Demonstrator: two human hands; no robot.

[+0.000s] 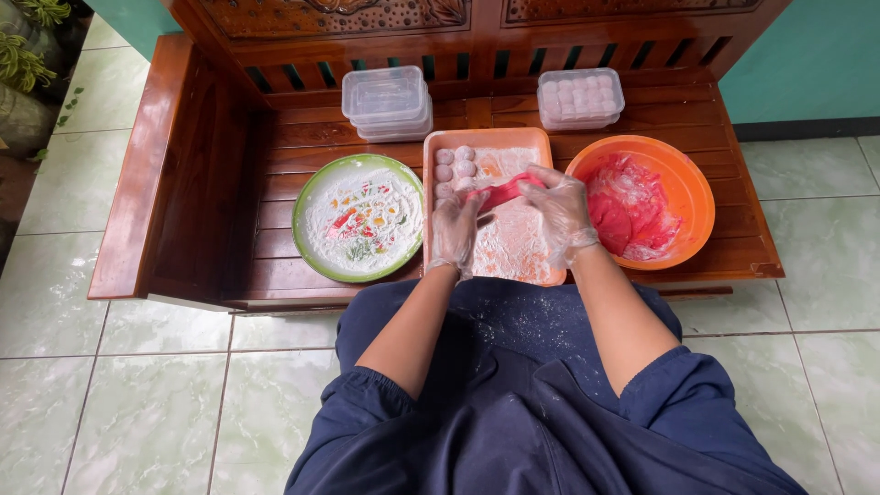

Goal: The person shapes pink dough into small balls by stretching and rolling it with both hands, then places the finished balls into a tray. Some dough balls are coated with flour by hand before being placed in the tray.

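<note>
Two gloved hands work over the wooden bench seat [275, 229], together stretching a strip of red dough [502, 192] between them. Left hand [456, 230] grips the strip's near-left end, fingers closed on it; right hand [561, 211] pinches the far-right end. Both wear clear plastic gloves.

Dough strip hangs just above the orange rectangular tray [438, 139], which sits at the middle of the seat, reaching its front edge. Tray holds a layer of white flour and a cluster of small pale pink balls [455, 168] in its far-left corner.

Right of the tray, touching or just beside it, stands a round orange bowl [692, 183] containing red dough inside a floured plastic sheet. Left of the tray lies a green-rimmed plate [310, 197] covered in flour.

Against the backrest: a stack of empty clear lidded boxes [388, 101] at centre-left, and a clear lidded box filled with pale balls [579, 97] at centre-right.

Open seat remains at the far left, beside the armrest, and in a narrow strip along the right edge. Pale tiled floor [137, 403] surrounds the bench.
</note>
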